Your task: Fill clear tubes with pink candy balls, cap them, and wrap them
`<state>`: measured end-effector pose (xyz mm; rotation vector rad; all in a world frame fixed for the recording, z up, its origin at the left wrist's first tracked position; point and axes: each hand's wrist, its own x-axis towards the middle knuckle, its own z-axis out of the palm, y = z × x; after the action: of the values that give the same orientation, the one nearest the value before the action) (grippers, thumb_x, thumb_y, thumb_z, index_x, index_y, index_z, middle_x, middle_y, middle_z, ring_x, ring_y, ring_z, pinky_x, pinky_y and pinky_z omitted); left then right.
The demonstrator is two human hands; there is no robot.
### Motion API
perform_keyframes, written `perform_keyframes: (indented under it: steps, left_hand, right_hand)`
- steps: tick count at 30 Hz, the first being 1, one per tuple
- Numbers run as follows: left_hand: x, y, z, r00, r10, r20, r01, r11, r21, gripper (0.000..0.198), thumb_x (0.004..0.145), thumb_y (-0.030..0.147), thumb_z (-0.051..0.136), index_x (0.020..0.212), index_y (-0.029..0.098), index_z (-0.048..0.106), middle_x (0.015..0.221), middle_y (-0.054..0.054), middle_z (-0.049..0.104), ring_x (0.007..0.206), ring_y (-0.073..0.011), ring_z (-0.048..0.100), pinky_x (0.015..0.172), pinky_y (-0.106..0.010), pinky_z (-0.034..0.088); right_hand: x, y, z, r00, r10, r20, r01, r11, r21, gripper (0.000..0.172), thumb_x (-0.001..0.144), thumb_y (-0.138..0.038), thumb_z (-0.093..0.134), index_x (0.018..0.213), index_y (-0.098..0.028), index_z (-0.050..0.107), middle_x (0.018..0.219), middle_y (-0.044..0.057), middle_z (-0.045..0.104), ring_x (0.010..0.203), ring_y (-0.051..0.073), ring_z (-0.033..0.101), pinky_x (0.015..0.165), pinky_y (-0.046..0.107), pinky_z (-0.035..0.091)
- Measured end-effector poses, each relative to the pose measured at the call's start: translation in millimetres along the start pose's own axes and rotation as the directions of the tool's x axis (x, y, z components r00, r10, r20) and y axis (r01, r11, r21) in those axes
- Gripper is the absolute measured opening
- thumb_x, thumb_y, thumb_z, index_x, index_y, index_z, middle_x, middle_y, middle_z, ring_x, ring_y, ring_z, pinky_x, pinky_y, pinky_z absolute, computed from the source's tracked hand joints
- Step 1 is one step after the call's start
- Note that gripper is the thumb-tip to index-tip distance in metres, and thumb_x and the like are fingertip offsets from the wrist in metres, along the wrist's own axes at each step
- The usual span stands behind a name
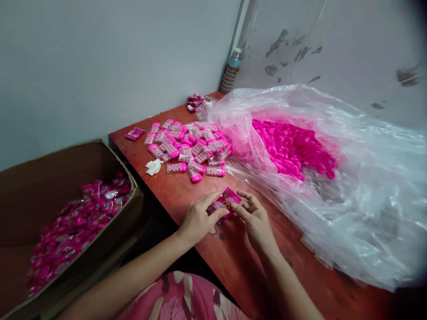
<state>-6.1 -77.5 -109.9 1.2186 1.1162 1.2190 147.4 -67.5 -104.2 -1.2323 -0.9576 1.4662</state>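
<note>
Over the near part of the red table, my left hand [202,218] and my right hand [255,220] are close together, both closed. Between them is a pink printed wrapper [230,198], pinched by the right thumb and fingers at its right side. My left fingers grip a small pale-pink item [216,206] against the wrapper's left part; it looks like one of the small candy bottles, though the fingers partly cover it. Just beyond the hands lies a pile of clear candy bottles [187,153] with pink caps and pale pink balls inside.
A large clear plastic bag [360,209] with many pink caps [293,146] covers the table's right side. At left stands a cardboard box [133,182] holding pink packets [76,222]. A flat packet [134,133], white scrap [154,167], packet stack [194,102] and bottle [235,58] lie farther back.
</note>
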Motion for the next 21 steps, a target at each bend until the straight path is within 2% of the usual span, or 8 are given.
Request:
perform_keyframes:
  steps: [2, 4, 7, 10, 13, 15, 18, 21]
  left_hand:
    - [3, 3, -6.0, 0.968, -0.239, 0.070, 0.247, 0.956, -0.159, 0.035, 0.070, 0.030, 0.070, 0.103, 0.019, 0.066, 0.098, -0.009, 0.067, 0.091, -0.0224, 0.063, 0.082, -0.032, 0.050]
    - [7, 3, -12.4, 0.897, -0.402, 0.187, 0.438, 0.865, -0.243, 0.029, 0.070, 0.036, 0.069, 0.087, 0.013, 0.069, 0.077, -0.008, 0.068, 0.070, -0.0187, 0.066, 0.066, -0.027, 0.053]
    - [9, -2, -19.0, 0.853, -0.486, 0.189, 0.521, 0.810, -0.269, 0.029, 0.062, 0.036, 0.074, 0.064, 0.009, 0.068, 0.059, -0.004, 0.062, 0.055, -0.0128, 0.061, 0.057, -0.022, 0.052]
    - [9, -7, -20.8, 0.854, -0.504, 0.132, 0.519, 0.802, -0.294, 0.029, 0.056, 0.034, 0.079, 0.055, 0.008, 0.066, 0.052, -0.001, 0.059, 0.049, -0.0098, 0.058, 0.053, -0.019, 0.051]
    - [6, -8, -20.8, 0.848, -0.522, 0.093, 0.520, 0.784, -0.338, 0.028, 0.055, 0.032, 0.080, 0.058, 0.007, 0.067, 0.053, -0.003, 0.061, 0.047, -0.0094, 0.058, 0.050, -0.017, 0.050]
    - [5, -7, -22.4, 0.844, -0.533, 0.066, 0.515, 0.768, -0.382, 0.028, 0.054, 0.031, 0.080, 0.059, 0.007, 0.067, 0.054, -0.004, 0.063, 0.047, -0.0096, 0.058, 0.048, -0.016, 0.049]
    - [6, -6, -28.0, 0.828, -0.560, 0.025, 0.502, 0.722, -0.476, 0.026, 0.055, 0.027, 0.081, 0.058, 0.006, 0.065, 0.056, -0.005, 0.063, 0.048, -0.0096, 0.059, 0.045, -0.015, 0.049]
    - [8, -6, -33.2, 0.804, -0.595, 0.017, 0.487, 0.640, -0.594, 0.019, 0.061, 0.021, 0.077, 0.064, 0.007, 0.064, 0.059, -0.004, 0.064, 0.049, -0.0098, 0.059, 0.045, -0.016, 0.052]
  right_hand:
    - [6, -6, 2, 0.994, 0.028, 0.106, -0.022, 0.998, -0.063, 0.046, 0.067, -0.030, 0.073, 0.104, -0.019, 0.049, 0.069, -0.002, 0.062, 0.062, 0.013, 0.058, 0.061, 0.025, 0.046]
    - [15, -11, 2, 0.970, 0.075, 0.233, -0.031, 0.982, -0.185, 0.046, 0.068, -0.032, 0.071, 0.106, -0.018, 0.049, 0.068, -0.002, 0.061, 0.061, 0.014, 0.058, 0.059, 0.025, 0.045]
    - [35, -16, 4, 0.937, 0.044, 0.346, 0.128, 0.880, -0.457, 0.037, 0.077, -0.035, 0.061, 0.108, -0.017, 0.051, 0.071, 0.001, 0.061, 0.063, 0.015, 0.058, 0.057, 0.027, 0.045]
    - [62, -16, 15, 0.904, -0.177, 0.389, 0.423, 0.492, -0.761, 0.031, 0.086, -0.033, 0.049, 0.111, -0.017, 0.055, 0.091, 0.008, 0.063, 0.078, 0.020, 0.059, 0.068, 0.033, 0.047]
    - [91, -9, 28, 0.812, -0.282, 0.511, 0.537, 0.017, -0.843, 0.037, 0.087, -0.026, 0.046, 0.122, -0.016, 0.050, 0.120, 0.014, 0.055, 0.106, 0.027, 0.052, 0.087, 0.040, 0.042]
    - [107, -3, 29, 0.772, -0.259, 0.581, 0.566, -0.136, -0.813, 0.042, 0.087, -0.021, 0.044, 0.128, -0.014, 0.046, 0.130, 0.014, 0.049, 0.120, 0.029, 0.042, 0.096, 0.042, 0.037]
    - [119, 2, 10, 0.686, -0.188, 0.703, 0.675, -0.199, -0.711, 0.040, 0.088, -0.012, 0.036, 0.126, -0.015, 0.049, 0.133, 0.009, 0.047, 0.128, 0.025, 0.033, 0.103, 0.043, 0.030]
    - [116, 0, -20, 0.596, -0.205, 0.776, 0.760, -0.167, -0.628, 0.040, 0.087, -0.010, 0.032, 0.117, -0.020, 0.056, 0.133, 0.005, 0.048, 0.131, 0.023, 0.027, 0.106, 0.045, 0.024]
